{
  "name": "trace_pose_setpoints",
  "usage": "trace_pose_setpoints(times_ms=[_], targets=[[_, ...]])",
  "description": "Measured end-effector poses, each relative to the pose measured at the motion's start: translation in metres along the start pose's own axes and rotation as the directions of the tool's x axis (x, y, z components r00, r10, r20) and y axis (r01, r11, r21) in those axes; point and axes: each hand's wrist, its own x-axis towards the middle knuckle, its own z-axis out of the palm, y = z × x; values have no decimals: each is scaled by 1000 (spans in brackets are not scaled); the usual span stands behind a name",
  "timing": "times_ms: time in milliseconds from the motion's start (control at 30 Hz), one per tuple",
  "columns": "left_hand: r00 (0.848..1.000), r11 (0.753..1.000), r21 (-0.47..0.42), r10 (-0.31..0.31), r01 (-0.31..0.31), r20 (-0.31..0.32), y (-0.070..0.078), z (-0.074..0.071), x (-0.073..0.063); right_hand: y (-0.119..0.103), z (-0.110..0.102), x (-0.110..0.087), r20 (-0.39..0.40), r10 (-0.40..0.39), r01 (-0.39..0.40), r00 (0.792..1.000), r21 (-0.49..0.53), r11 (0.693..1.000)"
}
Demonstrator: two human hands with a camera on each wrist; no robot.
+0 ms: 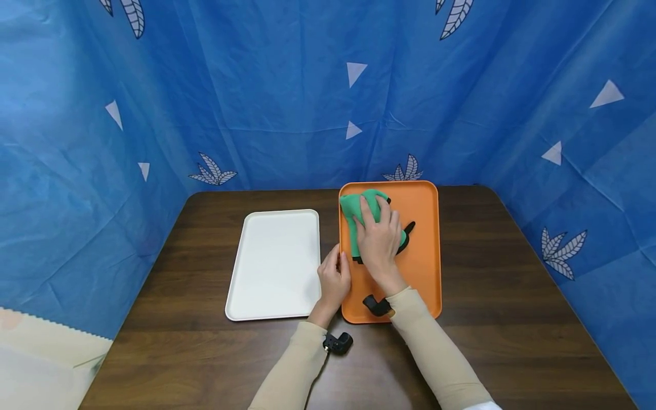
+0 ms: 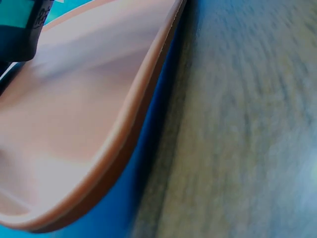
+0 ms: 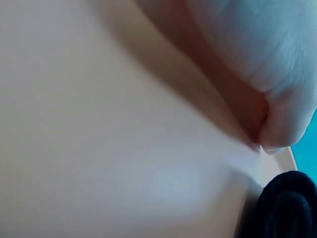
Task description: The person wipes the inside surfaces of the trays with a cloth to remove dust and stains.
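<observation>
An orange tray point(image 1: 422, 273) lies upright lengthwise on the table. At its left rim is my left hand point(image 1: 334, 279), thumb inside and fingers outside, pinching the edge. My right hand point(image 1: 380, 239) spreads its fingers over a crumpled green cloth item point(image 1: 353, 204) with black trim, pressing it onto the tray's upper left part. A black strap-like piece point(image 1: 410, 228) sticks out to the right of that hand. In the right wrist view, the right hand point(image 3: 267, 64) is close to the tray surface point(image 3: 99, 124). The left wrist view shows the tray rim point(image 2: 133, 99), without the left hand.
A white tray point(image 1: 277, 265) lies to the left of the orange one on the dark wooden table point(image 1: 487, 273). Blue patterned curtains point(image 1: 297, 102) hang behind the table and at both sides. Each wrist carries a small black camera point(image 1: 338, 343).
</observation>
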Motion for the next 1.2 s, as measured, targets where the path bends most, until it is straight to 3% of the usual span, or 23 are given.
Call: trace_pose_setpoints(times_ms=[333, 600, 1200], targets=[[1000, 1000, -5, -16, 16, -2, -1, 2, -2, 12, 0, -1, -13, 34, -34, 999, -3, 999], [1000, 1000, -13, -11, 11, -16, -5, 3, -3, 29, -4, -1, -11, 106, -106, 994, 11, 994], [1000, 1000, -11, -16, 16, 18, -7, -5, 5, 55, -18, 2, 27, 297, -297, 955, 3, 955]])
